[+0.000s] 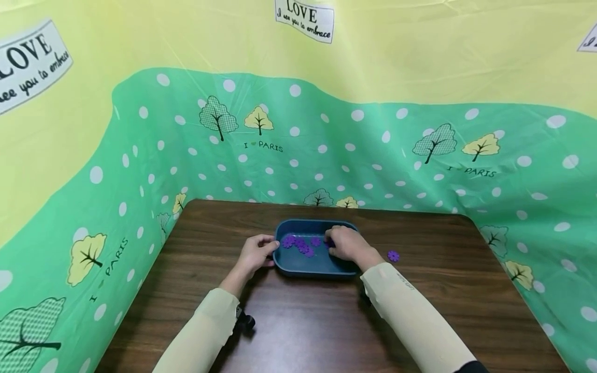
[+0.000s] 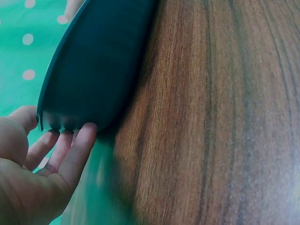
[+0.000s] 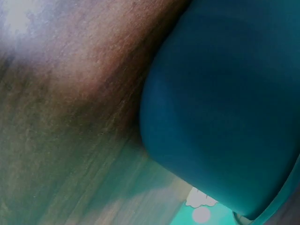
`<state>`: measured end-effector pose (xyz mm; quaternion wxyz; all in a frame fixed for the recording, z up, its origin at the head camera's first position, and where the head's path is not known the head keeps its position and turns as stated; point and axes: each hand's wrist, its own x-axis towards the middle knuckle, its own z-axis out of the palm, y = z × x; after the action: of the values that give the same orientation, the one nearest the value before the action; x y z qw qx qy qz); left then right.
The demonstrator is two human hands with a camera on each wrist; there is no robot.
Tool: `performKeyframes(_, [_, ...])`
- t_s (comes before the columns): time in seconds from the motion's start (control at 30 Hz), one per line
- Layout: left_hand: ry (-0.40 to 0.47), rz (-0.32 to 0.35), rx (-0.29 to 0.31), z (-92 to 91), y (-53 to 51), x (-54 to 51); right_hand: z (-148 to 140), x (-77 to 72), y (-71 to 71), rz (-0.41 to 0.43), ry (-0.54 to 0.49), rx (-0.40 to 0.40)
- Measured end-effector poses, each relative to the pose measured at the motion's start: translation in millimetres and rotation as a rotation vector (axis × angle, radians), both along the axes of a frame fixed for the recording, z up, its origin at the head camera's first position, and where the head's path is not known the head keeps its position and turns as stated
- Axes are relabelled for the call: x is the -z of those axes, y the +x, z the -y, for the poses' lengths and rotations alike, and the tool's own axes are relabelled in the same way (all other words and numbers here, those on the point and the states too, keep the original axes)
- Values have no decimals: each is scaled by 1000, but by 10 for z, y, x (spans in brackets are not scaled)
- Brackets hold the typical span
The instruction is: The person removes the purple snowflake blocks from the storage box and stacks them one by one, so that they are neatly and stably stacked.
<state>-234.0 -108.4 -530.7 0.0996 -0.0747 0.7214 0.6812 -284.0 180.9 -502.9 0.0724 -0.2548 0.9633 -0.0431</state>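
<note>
A dark blue rectangular tray (image 1: 298,273) with rounded corners sits on the table. My left hand (image 1: 255,254) grips its left end, thumb over the rim and fingertips against the outer wall; the left wrist view shows this hand (image 2: 51,164) on the tray (image 2: 93,65) up close. Several purple flower-shaped pieces (image 1: 300,244) lie in the left half of the tray. Over the right half, my right hand (image 1: 347,243) reaches inside with bent fingers, pinching a purple piece (image 1: 329,243) that they partly cover. The right wrist view shows only the tray's outer wall (image 3: 220,108).
One more purple flower-shaped piece (image 1: 393,256) lies on the brown wood-grain table (image 1: 298,321), right of the tray. A green and yellow printed cloth (image 1: 280,171) hangs behind and beside the table. Small dark devices (image 1: 245,321) are worn at the wrists.
</note>
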Motion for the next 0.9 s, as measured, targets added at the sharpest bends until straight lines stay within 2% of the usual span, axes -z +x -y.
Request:
performKeyframes(0.27, [9, -10, 6, -15, 10, 3, -33, -63, 29, -19, -66, -6])
performKeyframes(0.53, [5, -6, 11, 1, 31, 10, -90, -161, 84, -39, -175, -56])
performKeyframes(0.9, [-5, -6, 13, 2, 32, -13, -269, -243, 187, -75, -324, 20])
